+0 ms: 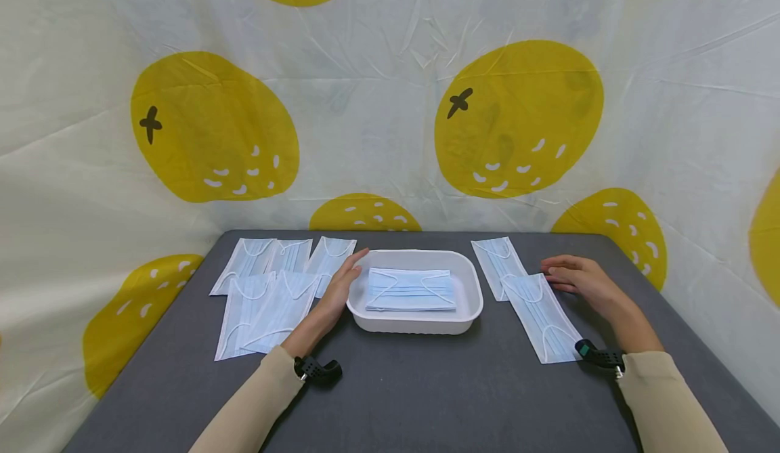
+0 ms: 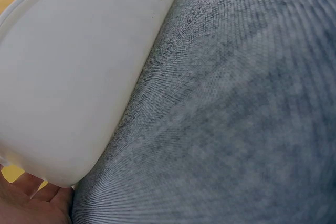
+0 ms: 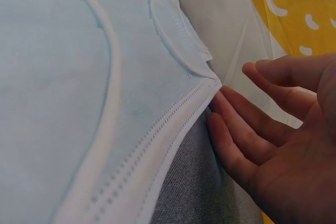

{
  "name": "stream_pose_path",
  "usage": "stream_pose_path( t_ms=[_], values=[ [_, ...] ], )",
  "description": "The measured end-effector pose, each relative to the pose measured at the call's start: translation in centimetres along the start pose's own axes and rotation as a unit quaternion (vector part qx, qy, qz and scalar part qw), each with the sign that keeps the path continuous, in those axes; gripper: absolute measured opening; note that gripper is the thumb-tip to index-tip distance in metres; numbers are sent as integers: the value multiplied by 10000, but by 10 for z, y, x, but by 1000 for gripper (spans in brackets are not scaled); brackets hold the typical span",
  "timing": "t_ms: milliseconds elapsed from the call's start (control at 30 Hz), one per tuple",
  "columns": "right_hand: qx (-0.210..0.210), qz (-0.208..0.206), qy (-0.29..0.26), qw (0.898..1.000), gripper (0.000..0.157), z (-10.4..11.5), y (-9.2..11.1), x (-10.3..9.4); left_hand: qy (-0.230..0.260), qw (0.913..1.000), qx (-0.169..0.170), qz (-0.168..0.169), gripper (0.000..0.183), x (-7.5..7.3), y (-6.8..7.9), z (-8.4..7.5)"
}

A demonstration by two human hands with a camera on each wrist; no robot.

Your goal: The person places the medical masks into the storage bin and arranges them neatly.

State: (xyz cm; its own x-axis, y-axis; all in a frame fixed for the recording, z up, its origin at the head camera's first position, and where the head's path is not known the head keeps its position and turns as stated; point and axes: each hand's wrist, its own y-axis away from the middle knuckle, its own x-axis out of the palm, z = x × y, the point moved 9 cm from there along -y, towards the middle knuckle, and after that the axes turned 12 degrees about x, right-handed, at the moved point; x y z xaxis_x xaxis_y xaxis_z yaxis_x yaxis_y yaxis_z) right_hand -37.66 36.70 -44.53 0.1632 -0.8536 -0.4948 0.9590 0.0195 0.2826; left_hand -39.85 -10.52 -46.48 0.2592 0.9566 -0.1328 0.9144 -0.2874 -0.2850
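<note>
A white plastic tray (image 1: 416, 326) stands mid-table with a pale blue face mask (image 1: 411, 290) lying flat inside; whether more lie under it I cannot tell. My left hand (image 1: 338, 286) rests against the tray's left side, fingers reaching along the rim; the left wrist view catches only part of this hand (image 2: 34, 200) by the tray wall (image 2: 79, 77). To the right, a near mask (image 1: 539, 317) overlaps a farther mask (image 1: 490, 253). My right hand (image 1: 585, 282) is beside them, thumb apart from the fingers. In the right wrist view its fingertips meet a mask edge (image 3: 173, 119).
Several more masks (image 1: 268, 311) lie in overlapping rows left of the tray. The dark grey table (image 1: 426, 399) ends at a white curtain (image 1: 365, 114) printed with yellow fruit. A black band (image 1: 318, 370) circles the left wrist, another (image 1: 600, 357) the right.
</note>
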Motion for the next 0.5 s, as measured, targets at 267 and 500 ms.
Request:
stream_pose_path(
  t_ms=[267,500],
  values=[
    [65,457,-244,9986,59,1,5,2,-13,10000,-97,6,50,0,2,0],
    [185,880,-242,9957,55,-1,8,4,-9,9999,-122,15,50,-1,1,0]
  ],
)
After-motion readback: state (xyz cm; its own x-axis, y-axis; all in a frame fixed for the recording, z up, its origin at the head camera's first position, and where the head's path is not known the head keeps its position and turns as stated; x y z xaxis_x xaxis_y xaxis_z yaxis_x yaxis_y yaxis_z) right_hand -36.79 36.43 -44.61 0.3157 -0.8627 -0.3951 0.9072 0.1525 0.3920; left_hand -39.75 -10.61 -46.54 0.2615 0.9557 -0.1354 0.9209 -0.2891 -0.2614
